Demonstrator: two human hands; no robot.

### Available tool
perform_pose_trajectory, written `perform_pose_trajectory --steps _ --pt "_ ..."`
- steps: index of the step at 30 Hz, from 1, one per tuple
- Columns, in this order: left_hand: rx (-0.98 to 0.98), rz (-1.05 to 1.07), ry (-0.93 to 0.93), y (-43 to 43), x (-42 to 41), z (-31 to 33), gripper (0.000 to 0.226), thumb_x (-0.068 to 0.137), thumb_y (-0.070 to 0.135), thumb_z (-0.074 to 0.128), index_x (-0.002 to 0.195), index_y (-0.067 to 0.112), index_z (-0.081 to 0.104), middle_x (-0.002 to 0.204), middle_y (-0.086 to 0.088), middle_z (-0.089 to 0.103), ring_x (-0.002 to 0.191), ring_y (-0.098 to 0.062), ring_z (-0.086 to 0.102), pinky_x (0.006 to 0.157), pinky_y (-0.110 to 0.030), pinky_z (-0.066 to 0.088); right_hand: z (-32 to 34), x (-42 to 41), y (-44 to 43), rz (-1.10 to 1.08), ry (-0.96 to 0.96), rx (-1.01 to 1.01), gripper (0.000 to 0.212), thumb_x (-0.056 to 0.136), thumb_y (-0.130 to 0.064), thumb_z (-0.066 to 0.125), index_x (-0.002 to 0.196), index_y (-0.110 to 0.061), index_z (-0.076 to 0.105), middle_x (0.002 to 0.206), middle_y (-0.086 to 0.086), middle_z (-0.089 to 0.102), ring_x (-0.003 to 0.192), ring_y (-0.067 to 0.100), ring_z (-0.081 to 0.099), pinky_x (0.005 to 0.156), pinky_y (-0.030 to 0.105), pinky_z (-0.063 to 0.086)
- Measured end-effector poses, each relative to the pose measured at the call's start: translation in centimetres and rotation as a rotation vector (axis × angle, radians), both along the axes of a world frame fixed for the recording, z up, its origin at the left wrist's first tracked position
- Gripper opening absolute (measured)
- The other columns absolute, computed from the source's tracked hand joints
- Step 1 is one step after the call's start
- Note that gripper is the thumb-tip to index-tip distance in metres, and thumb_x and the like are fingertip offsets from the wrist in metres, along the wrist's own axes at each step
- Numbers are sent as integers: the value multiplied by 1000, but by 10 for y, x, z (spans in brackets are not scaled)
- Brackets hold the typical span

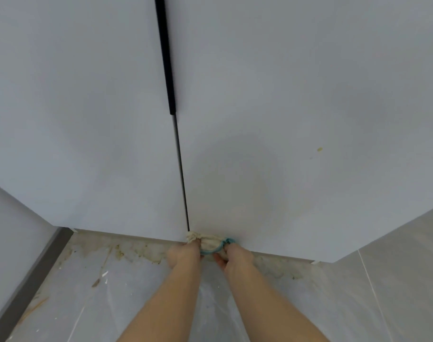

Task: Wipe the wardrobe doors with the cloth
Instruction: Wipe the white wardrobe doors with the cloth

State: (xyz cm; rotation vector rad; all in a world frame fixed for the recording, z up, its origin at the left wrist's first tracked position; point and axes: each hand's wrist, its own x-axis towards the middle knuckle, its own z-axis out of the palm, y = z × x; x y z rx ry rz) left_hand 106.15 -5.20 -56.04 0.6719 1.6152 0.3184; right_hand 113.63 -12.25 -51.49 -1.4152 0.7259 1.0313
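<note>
Two pale grey wardrobe doors fill the view: the left door [82, 124] and the right door [296, 107], split by a dark gap with a long black handle [166, 60] in its upper part. A cream cloth with a teal edge [210, 243] is bunched against the bottom edge of the right door, just right of the gap. My left hand [183, 254] grips the cloth's left end and my right hand [237, 259] grips its right end. Both forearms reach up from the bottom of the frame.
A small yellowish spot [319, 149] marks the right door. The grey tiled floor [99, 292] below is stained and smeared near the wardrobe base. A dark skirting strip [30, 282] runs along the wall at the left. A grey wall panel [408, 267] stands at the right.
</note>
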Motion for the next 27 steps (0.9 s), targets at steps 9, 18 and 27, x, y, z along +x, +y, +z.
perform_pose_trajectory --steps 9,18,27 --pt "-85 -80 -16 0 12 2 33 102 9 35 129 -9 42 123 -20 52 110 -34 53 87 -37 46 -26 4 -5 -36 24 36 31 88 11 55 119 7 55 104 25 56 66 30 51 24 30 42" --pt "-31 94 -367 -35 11 93 29 86 -1 63 112 -12 54 83 -15 57 72 -29 57 53 -31 56 47 10 -42 -176 -88 330 13 88 9 55 101 6 57 90 21 59 71 27 56 36 23 49" --pt "159 104 -663 -71 12 238 12 86 1 65 94 -3 57 89 -15 63 74 -20 64 62 -26 59 192 13 -67 -230 -287 537 4 90 0 60 86 1 59 83 14 63 72 18 62 44 19 52"
